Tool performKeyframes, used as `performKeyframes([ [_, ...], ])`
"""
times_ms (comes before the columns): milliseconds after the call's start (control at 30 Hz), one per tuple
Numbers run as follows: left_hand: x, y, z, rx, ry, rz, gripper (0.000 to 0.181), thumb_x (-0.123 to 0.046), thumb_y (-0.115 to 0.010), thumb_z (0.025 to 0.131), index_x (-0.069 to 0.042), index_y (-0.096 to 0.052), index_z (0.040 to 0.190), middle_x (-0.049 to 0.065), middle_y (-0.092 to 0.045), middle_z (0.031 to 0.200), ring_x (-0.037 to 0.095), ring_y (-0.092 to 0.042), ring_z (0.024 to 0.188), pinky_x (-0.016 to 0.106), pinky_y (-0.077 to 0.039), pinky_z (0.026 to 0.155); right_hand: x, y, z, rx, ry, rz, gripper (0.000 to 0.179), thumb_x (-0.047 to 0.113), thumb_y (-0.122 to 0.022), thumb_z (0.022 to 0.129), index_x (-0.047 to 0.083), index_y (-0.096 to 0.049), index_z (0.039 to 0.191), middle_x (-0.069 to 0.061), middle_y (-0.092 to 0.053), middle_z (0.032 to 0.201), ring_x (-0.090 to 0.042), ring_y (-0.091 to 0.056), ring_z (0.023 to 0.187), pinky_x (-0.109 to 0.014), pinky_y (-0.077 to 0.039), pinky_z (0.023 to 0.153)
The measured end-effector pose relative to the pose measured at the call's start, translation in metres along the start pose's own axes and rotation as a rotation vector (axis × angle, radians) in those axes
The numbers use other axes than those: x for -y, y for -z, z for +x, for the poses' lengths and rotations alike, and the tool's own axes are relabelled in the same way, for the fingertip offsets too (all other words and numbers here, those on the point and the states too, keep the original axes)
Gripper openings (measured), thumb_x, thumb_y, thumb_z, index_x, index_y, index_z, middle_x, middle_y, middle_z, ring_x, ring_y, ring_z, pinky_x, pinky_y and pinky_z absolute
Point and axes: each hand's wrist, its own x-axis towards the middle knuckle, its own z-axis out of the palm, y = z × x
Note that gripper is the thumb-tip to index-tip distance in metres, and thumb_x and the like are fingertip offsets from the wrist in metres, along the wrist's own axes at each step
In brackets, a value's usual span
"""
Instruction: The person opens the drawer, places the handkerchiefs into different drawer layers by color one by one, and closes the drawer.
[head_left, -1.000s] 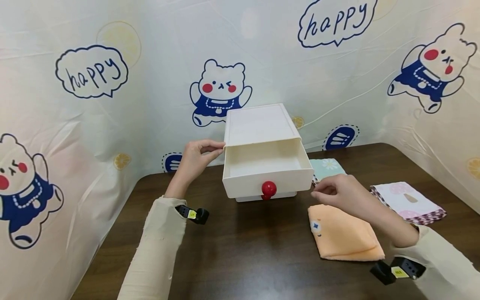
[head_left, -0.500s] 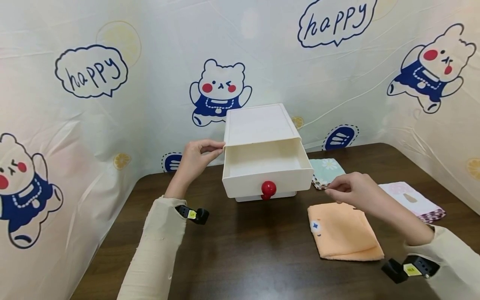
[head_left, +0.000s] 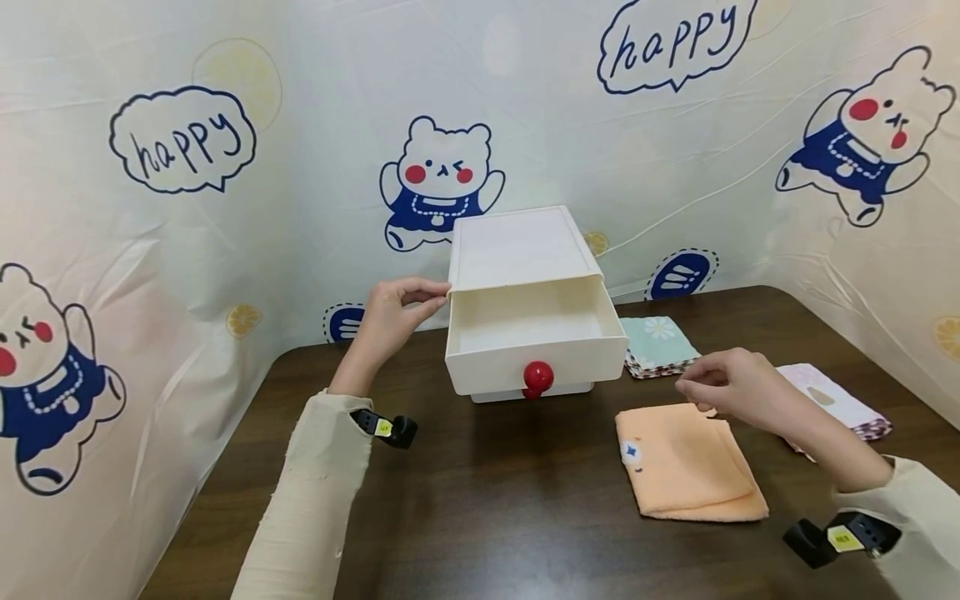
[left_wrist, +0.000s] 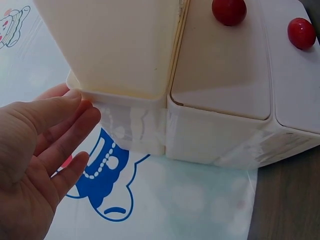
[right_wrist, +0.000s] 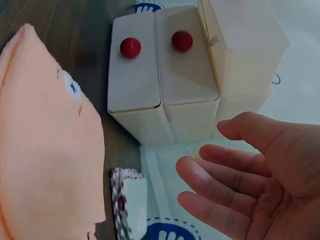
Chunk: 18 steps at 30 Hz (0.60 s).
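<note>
A white drawer cabinet (head_left: 517, 248) stands at the back of the table, with small red knobs on its drawers. Its top drawer (head_left: 491, 371) is pulled out, and nothing shows inside it. My left hand (head_left: 401, 321) pinches the cabinet's left front edge; the left wrist view has the thumb and forefinger at that rim. Over the far right corner of a folded orange towel (head_left: 690, 475) hovers my right hand (head_left: 750, 387), its fingers relaxed around nothing. In the right wrist view the fingers (right_wrist: 225, 185) are spread apart from the cabinet.
A folded mint cloth (head_left: 656, 342) with a daisy lies right of the cabinet. Farther right is a folded white and pink cloth (head_left: 840, 400), partly behind the right forearm. Behind the brown table (head_left: 450, 517) hangs a printed curtain (head_left: 322, 167).
My right hand has moved right, away from the drawer's front corner, uncovering more of the mint cloth and orange towel. The left hand and the drawer stay where they were.
</note>
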Motion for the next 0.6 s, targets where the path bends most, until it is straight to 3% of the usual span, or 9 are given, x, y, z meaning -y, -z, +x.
performKeyframes([
  [200,0.0,0.0,0.0,0.001,0.001,-0.007,0.021,-0.004,-0.066,0.083,-0.005,-0.069,0.104,0.008,-0.067,0.105,0.019,-0.062,0.095,0.033,-0.051,0.081,-0.009,0.0,0.001,0.012,-0.025,0.024,0.028,0.021,-0.061,0.089,-0.004,-0.065,0.101,0.001,-0.064,0.071,-0.016,-0.062,0.068,-0.027,-0.053,0.057],
  [600,0.0,0.0,0.001,0.003,0.008,-0.003,0.021,-0.005,-0.066,0.083,-0.006,-0.069,0.104,0.008,-0.066,0.105,0.018,-0.062,0.095,0.033,-0.051,0.081,-0.03,-0.001,-0.005,0.046,-0.091,0.031,0.03,0.02,-0.061,0.089,-0.007,-0.064,0.101,-0.01,-0.068,0.082,-0.02,-0.064,0.069,-0.032,-0.054,0.06],
])
